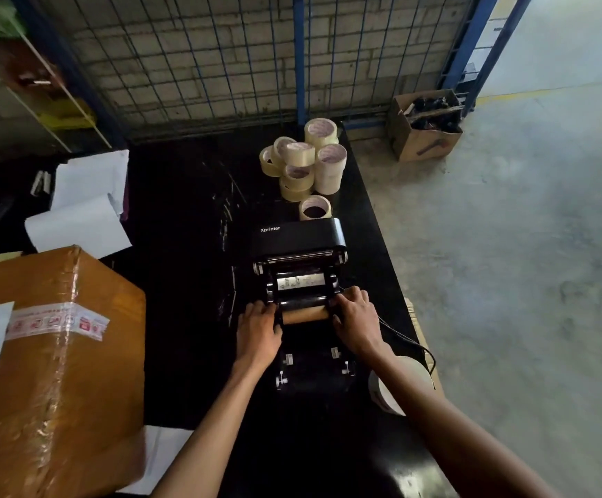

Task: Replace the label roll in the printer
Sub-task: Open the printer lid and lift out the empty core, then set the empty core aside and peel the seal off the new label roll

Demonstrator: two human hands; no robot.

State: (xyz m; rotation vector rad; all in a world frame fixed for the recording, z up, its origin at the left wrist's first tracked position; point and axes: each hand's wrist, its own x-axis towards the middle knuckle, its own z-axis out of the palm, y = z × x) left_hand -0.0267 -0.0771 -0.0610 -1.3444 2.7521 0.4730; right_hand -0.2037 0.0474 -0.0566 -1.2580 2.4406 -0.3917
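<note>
A black Xprinter label printer [297, 239] stands open on the black table, its lid tipped back. Across its roll bay lies a bare brown cardboard core [306, 313]. My left hand [259, 328] grips the core's left end and my right hand [355, 319] grips its right end. A white label roll [387, 386] stands on the table to the right of the printer, partly hidden behind my right forearm. A strip of printed labels [301, 282] shows inside the printer near the print head.
A pile of several clear tape rolls [304, 159] stands behind the printer. A large taped cardboard box [51, 372] fills the left. White papers [84, 206] lie at the back left. The table's right edge [382, 224] drops to a concrete floor. A wire fence stands behind.
</note>
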